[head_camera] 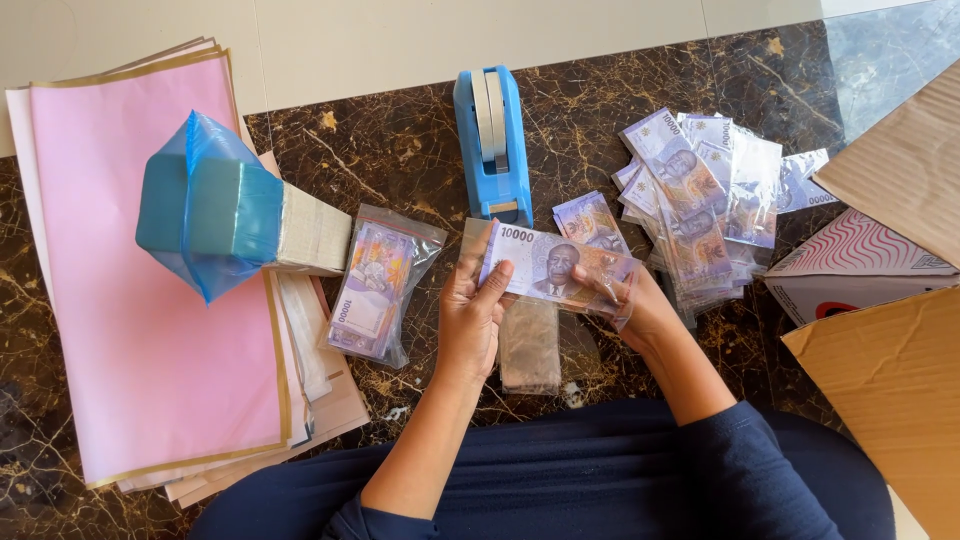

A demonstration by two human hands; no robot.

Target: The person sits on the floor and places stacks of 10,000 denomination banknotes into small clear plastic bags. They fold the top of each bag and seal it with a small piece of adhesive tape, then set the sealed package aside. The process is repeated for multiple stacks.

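Purple banknote (553, 268) in clear sleeve, held over desk (400, 150) centre: light, floppy, slick. We pinch left edge with left hand (470, 315), right hand (640, 305) grips right end; hold edges, sleeve likely slips.

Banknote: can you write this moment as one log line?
left hand: holds banknote | right hand: holds banknote | ahead: tape dispenser

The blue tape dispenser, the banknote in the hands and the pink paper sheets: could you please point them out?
blue tape dispenser (492, 140): head view, on its tape roll housing.
banknote (556, 266): head view, on its printed middle.
pink paper sheets (130, 330): head view, on the bare top sheet.
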